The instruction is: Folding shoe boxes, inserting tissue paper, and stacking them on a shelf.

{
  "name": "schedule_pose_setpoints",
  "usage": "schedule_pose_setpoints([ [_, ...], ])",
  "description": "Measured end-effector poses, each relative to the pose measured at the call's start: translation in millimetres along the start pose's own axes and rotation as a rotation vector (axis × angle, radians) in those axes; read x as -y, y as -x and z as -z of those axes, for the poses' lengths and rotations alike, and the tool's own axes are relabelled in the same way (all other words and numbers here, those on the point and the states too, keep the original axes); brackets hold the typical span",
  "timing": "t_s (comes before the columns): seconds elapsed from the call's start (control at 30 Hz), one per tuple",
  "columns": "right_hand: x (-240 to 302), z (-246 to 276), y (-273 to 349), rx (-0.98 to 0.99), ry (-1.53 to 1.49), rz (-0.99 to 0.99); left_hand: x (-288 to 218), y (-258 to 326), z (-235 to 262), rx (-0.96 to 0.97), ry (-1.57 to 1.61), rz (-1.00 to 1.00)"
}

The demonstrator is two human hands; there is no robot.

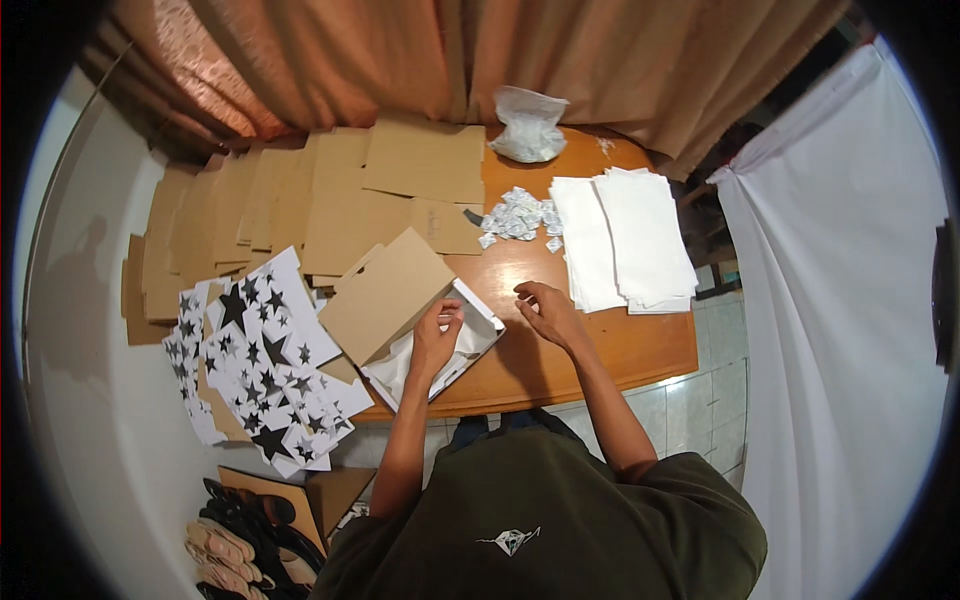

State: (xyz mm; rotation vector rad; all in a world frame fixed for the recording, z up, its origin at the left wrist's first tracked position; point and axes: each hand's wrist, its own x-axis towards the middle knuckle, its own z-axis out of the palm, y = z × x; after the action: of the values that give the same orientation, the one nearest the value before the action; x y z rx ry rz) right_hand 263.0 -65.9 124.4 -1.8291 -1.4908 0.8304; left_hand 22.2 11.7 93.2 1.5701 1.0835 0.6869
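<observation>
An open cardboard box sits at the table's front edge, its brown lid (385,300) tipped back to the left. White tissue paper (396,366) lines the white inside of the box. Above the box's opening is my left hand (437,335), its fingers loosely bent with nothing visible in them. To the right of the box, my right hand (548,312) hovers over the tabletop, fingers curved and apart, holding nothing that I can see. A heap of small white packets (517,215) lies beyond both hands.
Stacked flat brown cardboard boxes (340,225) cover the table's left and back. White sheets with black stars (265,360) overlap at the left. Stacks of white paper (645,240) lie right on the wooden table (620,350). A clear plastic bag (528,125) stands behind; shoes (240,545) lie lower left.
</observation>
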Motion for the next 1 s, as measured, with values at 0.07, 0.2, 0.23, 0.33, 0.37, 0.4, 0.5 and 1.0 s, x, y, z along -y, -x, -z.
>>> schedule_pose_setpoints([
  [0.07, -16.6, 14.6, 12.1, -0.019, 0.020, -0.116, -8.6, -8.3, -19.4, 0.077, 0.023, -0.004],
  [0.2, -63.6, 36.6, 22.3, -0.072, 0.008, -0.170, -31.1, -27.7, -69.8, 0.179, 0.065, 0.017],
  [0.23, -78.8, 40.5, 20.7, -0.086, 0.008, -0.162, -38.4, -31.6, -83.7, 0.203, 0.067, 0.042],
  [0.33, -102.1, 54.7, 6.6, -0.016, -0.005, -0.216, -28.2, -49.0, -119.8, 0.236, -0.021, 0.051],
  [0.37, -114.7, 60.4, 0.5, -0.003, -0.010, -0.209, -28.3, -55.0, -134.7, 0.231, -0.020, 0.136],
  [0.4, -126.3, 62.1, -5.9, -0.002, -0.010, -0.225, -19.9, -61.9, -148.2, 0.214, -0.025, 0.144],
  [0.5, -164.1, 66.2, -31.6, -0.026, 0.058, -0.177, 9.7, -92.2, -185.8, 0.185, -0.190, 0.074],
  [1.0, -219.6, 52.6, -120.6, -0.065, 0.243, 0.197, 29.0, -169.4, -261.3, -0.024, -0.539, 0.094],
])
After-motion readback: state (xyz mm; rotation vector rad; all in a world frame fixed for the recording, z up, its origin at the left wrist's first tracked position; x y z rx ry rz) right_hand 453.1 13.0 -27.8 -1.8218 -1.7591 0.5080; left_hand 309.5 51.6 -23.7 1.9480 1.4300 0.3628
